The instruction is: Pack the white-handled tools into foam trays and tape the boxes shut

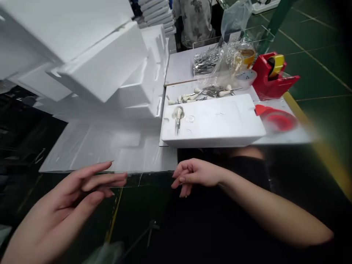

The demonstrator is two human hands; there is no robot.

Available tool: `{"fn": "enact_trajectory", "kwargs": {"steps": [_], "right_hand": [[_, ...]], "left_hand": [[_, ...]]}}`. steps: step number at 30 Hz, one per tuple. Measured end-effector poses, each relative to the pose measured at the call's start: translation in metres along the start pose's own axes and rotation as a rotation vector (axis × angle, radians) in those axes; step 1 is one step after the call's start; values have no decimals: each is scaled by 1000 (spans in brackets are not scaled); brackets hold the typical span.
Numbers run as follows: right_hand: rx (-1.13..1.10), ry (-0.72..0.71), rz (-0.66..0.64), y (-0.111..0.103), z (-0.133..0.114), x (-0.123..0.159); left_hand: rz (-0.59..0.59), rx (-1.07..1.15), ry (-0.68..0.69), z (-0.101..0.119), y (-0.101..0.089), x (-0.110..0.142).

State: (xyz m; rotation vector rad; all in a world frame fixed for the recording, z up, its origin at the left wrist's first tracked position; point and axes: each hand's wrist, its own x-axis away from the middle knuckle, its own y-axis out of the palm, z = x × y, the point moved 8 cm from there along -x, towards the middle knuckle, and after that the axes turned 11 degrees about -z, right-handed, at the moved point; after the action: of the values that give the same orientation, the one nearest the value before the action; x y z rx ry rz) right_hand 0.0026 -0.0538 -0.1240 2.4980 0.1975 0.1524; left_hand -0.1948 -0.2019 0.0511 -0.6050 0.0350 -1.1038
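I see my left hand open and empty, my right hand loosely curled and empty, both near a white rectangular foam block on the table, a pale-handled steel awl resting on it.

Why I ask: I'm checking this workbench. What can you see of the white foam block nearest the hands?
The white foam block is a long rectangular slab, apparently expanded polystyrene, with faint marks on top. It lies flat at the front edge of the white bench. A pale-handled awl rests on its left end. Neither the left hand nor the right hand touches it.
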Motion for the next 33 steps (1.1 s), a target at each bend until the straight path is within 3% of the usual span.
{"fn": "enact_trajectory", "kwargs": {"steps": [3,5,9,11,13,19,23,27,30,33], "right_hand": [[-16,44,406,-25,16,51],[70,76,585,-21,20,83],[594,195,790,25,7,116],[902,243,829,52,-4,116],[1118,295,838,70,-10,111],[1426,324,859,85,-13,109],[1508,189,901,101,-30,123],[1451,132,970,103,-52,139],[1402,125,1040,92,-62,148],[1338,143,1114,73,-61,155]], "left_hand": [[-59,26,-39,-34,48,-29],[-122,115,-50,-64,86,-50],[-265,316,-136,-134,157,-78],[-328,439,-193,-160,182,-82],[-349,552,-209,-172,197,-81],[-294,597,-126,-168,206,-79],[-188,631,-115,-185,189,-86],[-136,699,-210,-202,174,-80],[-265,718,-300,-195,187,-66],[-497,758,-206,-171,208,-55]]}}
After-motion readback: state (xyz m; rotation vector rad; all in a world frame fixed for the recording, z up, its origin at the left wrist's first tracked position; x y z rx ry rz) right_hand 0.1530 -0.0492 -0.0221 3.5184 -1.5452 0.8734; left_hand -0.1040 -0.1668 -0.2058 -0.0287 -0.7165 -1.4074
